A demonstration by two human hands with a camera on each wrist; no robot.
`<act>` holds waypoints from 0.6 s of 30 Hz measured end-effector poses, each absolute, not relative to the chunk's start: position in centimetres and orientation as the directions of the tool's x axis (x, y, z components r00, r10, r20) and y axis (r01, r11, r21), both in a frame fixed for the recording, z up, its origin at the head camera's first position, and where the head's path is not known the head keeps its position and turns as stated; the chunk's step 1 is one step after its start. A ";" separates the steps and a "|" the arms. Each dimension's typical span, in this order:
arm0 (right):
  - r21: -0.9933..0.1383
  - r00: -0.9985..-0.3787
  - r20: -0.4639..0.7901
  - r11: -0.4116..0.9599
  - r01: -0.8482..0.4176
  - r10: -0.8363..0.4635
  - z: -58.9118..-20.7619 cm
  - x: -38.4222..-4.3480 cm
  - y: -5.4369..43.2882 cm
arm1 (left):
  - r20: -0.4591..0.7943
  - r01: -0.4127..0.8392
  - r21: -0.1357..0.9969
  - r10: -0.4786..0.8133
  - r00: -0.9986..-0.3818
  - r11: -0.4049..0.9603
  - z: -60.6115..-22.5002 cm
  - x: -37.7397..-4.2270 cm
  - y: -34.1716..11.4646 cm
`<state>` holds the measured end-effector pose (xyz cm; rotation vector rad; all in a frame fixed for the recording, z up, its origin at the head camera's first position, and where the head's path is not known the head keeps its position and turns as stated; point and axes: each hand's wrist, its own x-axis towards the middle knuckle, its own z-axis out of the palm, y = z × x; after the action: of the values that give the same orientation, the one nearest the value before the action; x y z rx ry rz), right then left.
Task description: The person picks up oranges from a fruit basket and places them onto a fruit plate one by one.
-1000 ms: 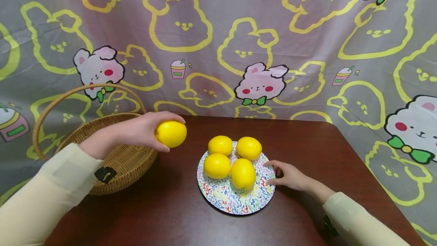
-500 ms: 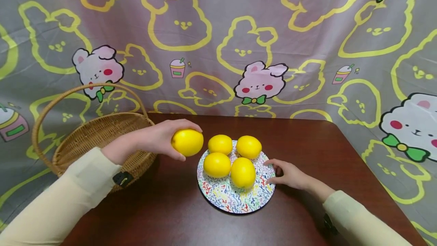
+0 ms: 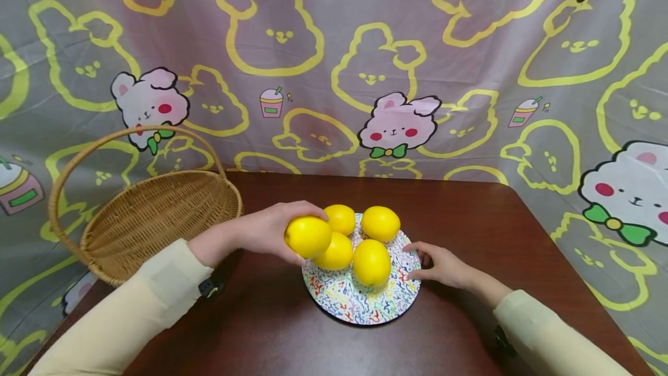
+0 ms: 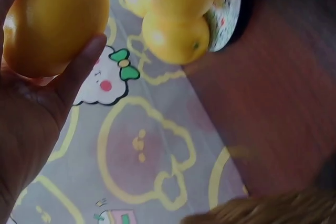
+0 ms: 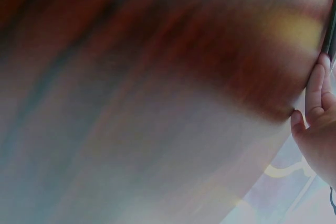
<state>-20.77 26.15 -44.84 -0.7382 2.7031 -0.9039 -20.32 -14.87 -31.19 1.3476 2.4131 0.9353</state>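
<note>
My left hand [image 3: 263, 230] grips a yellow lemon [image 3: 308, 237] above the left edge of a round, colorfully squiggled plate [image 3: 344, 305]. In the left wrist view, thumb and fingers curl round the held lemon [image 4: 58, 22]. Several other lemons lie on the plate, including a front one [image 3: 371, 263], a back right one [image 3: 381, 223] and a back left one [image 3: 341, 219]. The held lemon partly covers another lemon [image 3: 336, 252] in the head view. My right hand [image 3: 443, 267] rests at the plate's right rim, its relaxed fingertips touching there.
A wicker basket [image 3: 167, 205] with a tall arched handle [image 3: 78, 158] stands on the brown table [image 3: 459, 213] at the left. Behind the table hangs a grey curtain [image 3: 323, 22] printed with cartoon rabbits.
My left hand has carried the lemon right and lower, from beside the basket to over the plate's left edge. The right hand has stayed at the rim.
</note>
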 end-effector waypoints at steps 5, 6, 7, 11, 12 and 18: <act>-0.612 -0.859 -0.028 0.688 -0.389 -0.511 -44.8 -20.8 26.2 | 0.101 0.661 0.654 0.824 -0.557 0.367 -32.7 -20.0 -14.0; -0.613 -0.860 -0.031 0.689 -0.386 -0.509 -44.8 -20.8 26.2 | 0.097 0.654 0.662 0.823 -0.560 0.367 -33.0 -20.0 -13.8; -0.614 -0.861 -0.033 0.690 -0.383 -0.508 -44.8 -20.8 26.2 | 0.090 0.645 0.669 0.821 -0.564 0.370 -33.4 -19.9 -13.6; -0.616 -0.862 -0.036 0.690 -0.380 -0.506 -44.7 -20.7 26.1 | 0.071 0.625 0.681 0.815 -0.575 0.381 -34.9 -19.6 -13.1; -0.616 -0.861 -0.035 0.689 -0.381 -0.507 -44.6 -20.7 26.1 | 0.070 0.625 0.681 0.816 -0.574 0.381 -35.1 -19.5 -12.9; -0.616 -0.861 -0.038 0.690 -0.380 -0.508 -44.6 -20.7 26.1 | 0.085 0.636 0.682 0.824 -0.559 0.361 -36.4 -19.2 -12.2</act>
<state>-20.68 26.05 -44.63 -0.7170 2.6950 -0.9142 -19.16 -12.25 -36.43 1.2991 2.3538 0.9944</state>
